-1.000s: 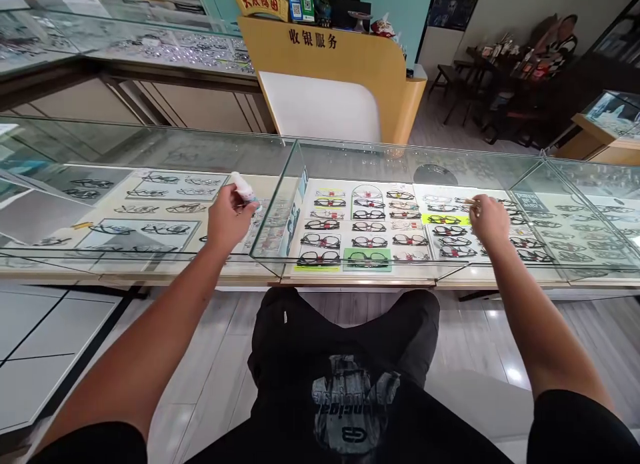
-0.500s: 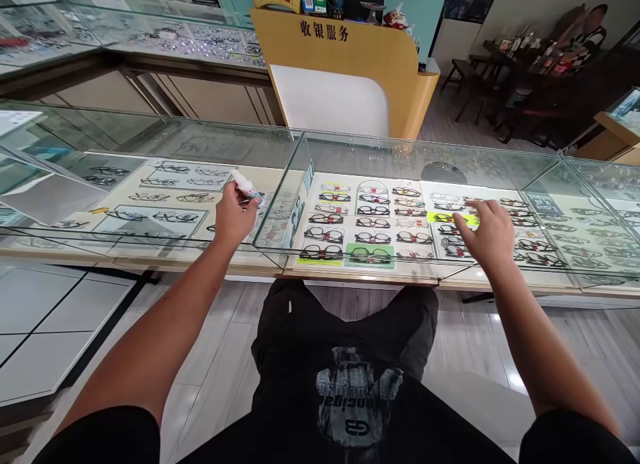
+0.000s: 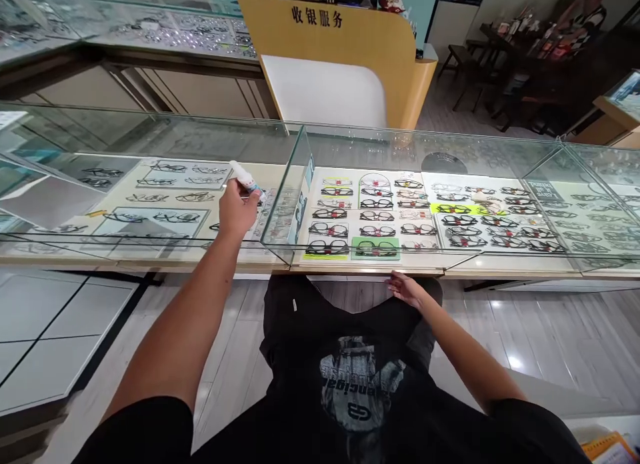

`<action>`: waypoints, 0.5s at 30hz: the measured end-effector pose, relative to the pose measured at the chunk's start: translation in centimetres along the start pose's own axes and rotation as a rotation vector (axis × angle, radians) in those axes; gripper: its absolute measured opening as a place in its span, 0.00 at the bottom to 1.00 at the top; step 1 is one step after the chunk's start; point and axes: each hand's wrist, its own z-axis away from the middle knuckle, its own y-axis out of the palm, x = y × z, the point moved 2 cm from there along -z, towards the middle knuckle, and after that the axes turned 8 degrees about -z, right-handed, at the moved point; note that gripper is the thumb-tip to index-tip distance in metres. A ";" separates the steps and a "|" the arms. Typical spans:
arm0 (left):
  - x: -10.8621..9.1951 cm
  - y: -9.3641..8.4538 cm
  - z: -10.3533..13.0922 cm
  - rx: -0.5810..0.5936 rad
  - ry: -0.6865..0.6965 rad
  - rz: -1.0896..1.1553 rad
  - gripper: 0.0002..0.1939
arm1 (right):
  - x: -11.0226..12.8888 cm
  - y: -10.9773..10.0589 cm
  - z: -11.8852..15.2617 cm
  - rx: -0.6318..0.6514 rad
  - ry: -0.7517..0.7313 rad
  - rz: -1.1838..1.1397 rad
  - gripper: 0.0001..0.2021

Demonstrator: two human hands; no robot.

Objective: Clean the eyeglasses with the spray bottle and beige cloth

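Observation:
A small white bottle (image 3: 244,176) with a coloured label is held in my left hand (image 3: 237,209), above the glass display case (image 3: 220,247), left of its glass divider. My right hand (image 3: 406,289) is low at the case's front edge, above my right thigh, its fingers apart and nothing visible in them. Rows of eyeglasses (image 3: 377,216) lie inside the case under the glass, some on a green card (image 3: 375,249) and some on a yellow strip (image 3: 453,209).
Behind the case stands a yellow counter (image 3: 330,44) with a white panel. Another glass case (image 3: 165,34) runs along the back left. A person (image 3: 590,14) sits near a dark table at the upper right. An orange item (image 3: 607,447) shows at the lower right.
My right hand has moved from over the eyeglasses on the right, down and left to the case's front edge. My left hand still holds the bottle in nearly the same place. The view has shifted slightly.

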 end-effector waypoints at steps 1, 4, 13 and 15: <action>0.0 0.0 0.0 -0.003 0.001 0.001 0.25 | -0.5 -0.9 -0.5 -0.066 -0.034 -0.072 0.14; -0.2 -0.2 0.2 -0.003 0.000 -0.003 0.24 | -1.3 -3.1 -1.4 -0.217 -0.139 -0.247 0.14; -0.9 -0.5 0.7 -0.031 -0.051 0.005 0.24 | -2.4 -5.3 -3.0 -0.354 -0.220 -0.435 0.16; -1.0 -0.6 0.8 -0.030 -0.057 -0.014 0.25 | -3.0 -5.7 -2.7 -0.359 -0.207 -0.450 0.15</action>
